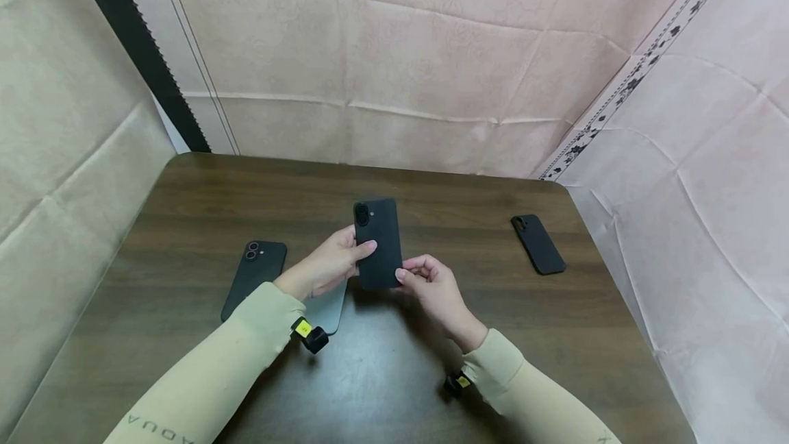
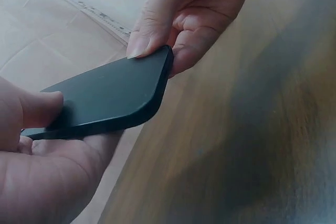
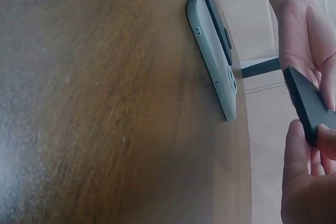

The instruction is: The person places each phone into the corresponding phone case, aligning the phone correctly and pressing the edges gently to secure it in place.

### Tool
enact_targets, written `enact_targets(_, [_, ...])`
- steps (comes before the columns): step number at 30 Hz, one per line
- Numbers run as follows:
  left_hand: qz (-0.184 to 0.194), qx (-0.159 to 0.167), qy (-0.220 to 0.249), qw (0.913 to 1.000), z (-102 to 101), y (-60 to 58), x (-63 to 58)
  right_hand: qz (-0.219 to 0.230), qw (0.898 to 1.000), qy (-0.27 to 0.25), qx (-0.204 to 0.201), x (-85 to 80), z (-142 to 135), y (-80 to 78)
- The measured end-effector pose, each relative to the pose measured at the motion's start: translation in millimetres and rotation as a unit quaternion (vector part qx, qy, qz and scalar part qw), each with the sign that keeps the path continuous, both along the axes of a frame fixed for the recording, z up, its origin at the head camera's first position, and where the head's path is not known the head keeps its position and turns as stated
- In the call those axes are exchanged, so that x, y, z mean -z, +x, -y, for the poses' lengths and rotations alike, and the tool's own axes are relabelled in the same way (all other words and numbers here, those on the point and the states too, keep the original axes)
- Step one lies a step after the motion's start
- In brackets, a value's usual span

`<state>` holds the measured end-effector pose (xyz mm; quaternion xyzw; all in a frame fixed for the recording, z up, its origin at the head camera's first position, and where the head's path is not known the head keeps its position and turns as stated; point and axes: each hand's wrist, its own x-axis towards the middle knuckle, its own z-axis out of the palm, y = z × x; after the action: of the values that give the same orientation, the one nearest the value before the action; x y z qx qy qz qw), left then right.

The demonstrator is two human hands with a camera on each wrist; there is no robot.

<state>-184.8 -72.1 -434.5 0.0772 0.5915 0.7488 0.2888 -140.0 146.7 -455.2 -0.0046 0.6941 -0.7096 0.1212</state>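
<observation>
A dark phone (image 1: 379, 252) is held up above the table, its back with the camera lenses facing the head camera. My left hand (image 1: 333, 259) grips its left side, thumb laid across the back and fingers underneath. At the lower right corner, my right hand (image 1: 434, 290) pinches the edge between thumb and curled fingers. The left wrist view shows both thumbs on the flat dark back of the phone (image 2: 113, 90). Partly hidden behind my left hand and wrist, a pale grey-blue phone (image 1: 327, 310) lies on the table.
Left of my left hand lies another dark phone (image 1: 261, 266) with two lenses. A black phone-shaped item (image 1: 538, 245) rests at the far right of the wooden table (image 1: 431, 201). Pale cloth hangs (image 1: 419, 74) behind the table and at both sides.
</observation>
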Motion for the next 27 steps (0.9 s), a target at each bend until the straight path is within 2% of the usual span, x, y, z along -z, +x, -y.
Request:
enact_targets(2, [0.0,0.0,-0.006,1.0,-1.2,0.5,0.3,-0.009,1.0,0.009,-0.011,6.2,-3.1,-2.3])
enact_targets(9, [0.003,-0.024,-0.005,0.9997,-5.0,-0.4,3.2,-0.046,0.994,0.078,-0.052,2.5,-16.9,-7.0])
enact_targets(11, [0.005,-0.031,-0.002,0.9995,-5.2,-0.4,3.6,-0.062,0.989,0.121,-0.063,2.3,-25.7,-8.8])
enact_targets(13, [0.006,-0.035,-0.004,0.9994,-4.4,0.5,3.2,-0.086,0.976,0.188,-0.073,3.0,-37.2,-10.7])
enact_targets(14, [0.006,-0.036,-0.005,0.9993,-3.7,1.2,2.8,-0.101,0.965,0.231,-0.077,3.4,-43.8,-11.8])
enact_targets(16, [0.007,-0.038,-0.005,0.9992,-2.1,2.9,1.8,-0.136,0.933,0.323,-0.082,4.3,-58.4,-15.1])
enact_targets(19, [0.012,-0.046,-0.005,0.9989,0.4,5.3,0.5,-0.193,0.869,0.449,-0.076,5.2,-82.5,-22.6])
enact_targets(21, [0.015,-0.051,-0.003,0.9986,1.8,6.5,-0.2,-0.233,0.827,0.508,-0.064,5.4,-98.2,-29.4])
enact_targets(22, [0.017,-0.054,-0.004,0.9984,2.6,7.0,-0.4,-0.249,0.809,0.529,-0.059,5.7,-105.8,-33.1])
enact_targets(24, [0.016,-0.054,-0.007,0.9984,3.8,8.0,-0.7,-0.268,0.779,0.565,-0.049,6.8,-120.0,-40.1])
enact_targets(27, [0.014,-0.049,-0.016,0.9986,5.1,9.5,-0.1,-0.271,0.747,0.605,-0.042,10.3,-139.7,-49.5])
